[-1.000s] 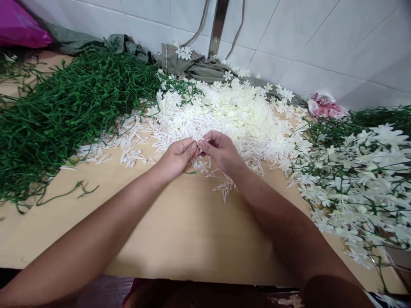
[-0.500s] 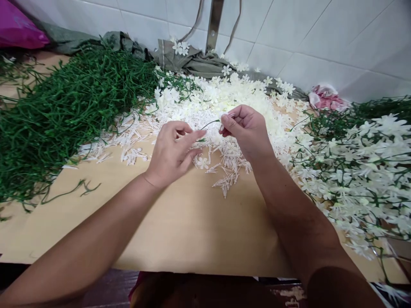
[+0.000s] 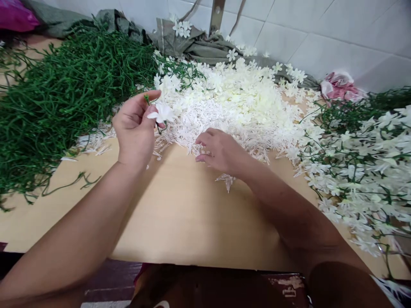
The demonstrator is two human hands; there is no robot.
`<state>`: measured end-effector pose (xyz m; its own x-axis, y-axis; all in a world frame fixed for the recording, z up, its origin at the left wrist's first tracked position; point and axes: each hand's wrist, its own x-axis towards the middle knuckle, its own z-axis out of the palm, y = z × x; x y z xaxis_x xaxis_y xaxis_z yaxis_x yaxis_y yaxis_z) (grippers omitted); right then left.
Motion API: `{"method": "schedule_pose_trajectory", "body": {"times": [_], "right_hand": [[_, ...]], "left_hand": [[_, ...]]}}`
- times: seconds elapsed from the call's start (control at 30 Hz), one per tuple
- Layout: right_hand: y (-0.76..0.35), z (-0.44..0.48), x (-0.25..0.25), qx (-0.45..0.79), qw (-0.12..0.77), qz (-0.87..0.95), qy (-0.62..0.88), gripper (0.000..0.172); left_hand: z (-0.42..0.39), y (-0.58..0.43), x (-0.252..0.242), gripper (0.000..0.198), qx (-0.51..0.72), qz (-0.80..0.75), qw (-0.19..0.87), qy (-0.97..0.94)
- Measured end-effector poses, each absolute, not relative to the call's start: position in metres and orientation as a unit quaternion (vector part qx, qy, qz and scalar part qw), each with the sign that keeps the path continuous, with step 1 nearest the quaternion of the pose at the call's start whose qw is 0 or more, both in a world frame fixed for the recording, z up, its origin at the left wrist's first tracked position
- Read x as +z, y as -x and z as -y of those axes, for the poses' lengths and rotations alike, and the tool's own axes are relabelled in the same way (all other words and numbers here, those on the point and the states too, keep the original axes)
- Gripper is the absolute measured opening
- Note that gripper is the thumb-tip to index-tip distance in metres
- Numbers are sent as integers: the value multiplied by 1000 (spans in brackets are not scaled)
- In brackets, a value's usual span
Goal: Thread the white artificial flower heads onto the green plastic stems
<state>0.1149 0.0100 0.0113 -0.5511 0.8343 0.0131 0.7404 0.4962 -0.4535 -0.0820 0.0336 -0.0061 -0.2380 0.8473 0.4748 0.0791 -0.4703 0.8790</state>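
My left hand [image 3: 138, 128] is raised left of centre, its fingers closed on a green stem that bears a white flower [image 3: 162, 113]. My right hand [image 3: 221, 154] is low over the near edge of a heap of thin white sticks [image 3: 205, 115]; its fingers are curled, and what lies between them is too small to make out. Behind the sticks spreads a pile of loose white blossoms [image 3: 244, 90]. A big heap of green stems [image 3: 70, 94] lies to the left of my left hand.
Flowers on green stems [image 3: 359, 171] are piled at the right of the tan tabletop [image 3: 186, 214]. A grey-green cloth [image 3: 208, 49] lies along the tiled wall, with a pink and white cloth [image 3: 340, 87] at its right. A magenta bag [image 3: 17, 17] is at far left.
My left hand has moved left and up, now with the white flower in its fingers. My right hand has come down and left to the white sticks. The view has shifted slightly.
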Motion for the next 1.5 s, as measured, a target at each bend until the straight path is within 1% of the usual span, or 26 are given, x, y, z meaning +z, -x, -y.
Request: {"method": "schedule_pose_trajectory", "body": {"times": [0.07,0.13,0.23,0.3,0.4,0.47,0.57,0.7,0.8,0.9,1.0,1.07,1.1,1.2,1.27,1.37,1.5], "right_hand": [[-108,-10,3,143,78,866,473,17],[-108,-13,-3,124,88,865,478,11],[-118,-21,-5,144,172,846,483,12],[-127,-27,-2,176,249,817,490,11],[-138,-34,2,224,342,766,497,7],[-144,-38,4,246,378,744,493,6],[-150,-43,4,248,404,732,489,8],[-151,-45,3,235,401,738,490,9],[-147,-45,4,242,389,745,486,8],[-143,-44,5,254,387,747,478,9],[-142,-43,7,267,395,743,470,9],[-143,-42,9,283,407,735,462,8],[-143,-42,9,296,413,729,458,7],[-142,-40,10,359,431,704,436,9],[-139,-39,9,402,439,687,418,12],[-132,-37,6,427,449,678,396,15],[-125,-34,4,422,472,668,391,15]], "left_hand": [[-34,81,-8,17,646,-411,326,-555],[-29,78,-6,15,606,-414,368,-571],[-20,72,0,20,565,-438,412,-564],[-14,68,4,21,536,-456,417,-576],[-7,63,6,19,448,-485,406,-632],[-3,60,4,19,393,-491,393,-671],[1,54,-1,23,305,-502,359,-725],[4,39,-8,40,209,-514,264,-789],[5,27,-13,43,153,-520,183,-820],[3,22,-18,38,126,-524,148,-829],[1,23,-21,34,152,-536,158,-815],[-1,26,-20,30,210,-546,201,-786],[-3,27,-20,26,254,-551,239,-758],[-10,30,-15,16,410,-540,400,-617],[-13,32,-10,13,486,-510,499,-505],[-15,37,-3,17,506,-473,604,-393],[-14,44,2,18,483,-440,684,-325]]}}
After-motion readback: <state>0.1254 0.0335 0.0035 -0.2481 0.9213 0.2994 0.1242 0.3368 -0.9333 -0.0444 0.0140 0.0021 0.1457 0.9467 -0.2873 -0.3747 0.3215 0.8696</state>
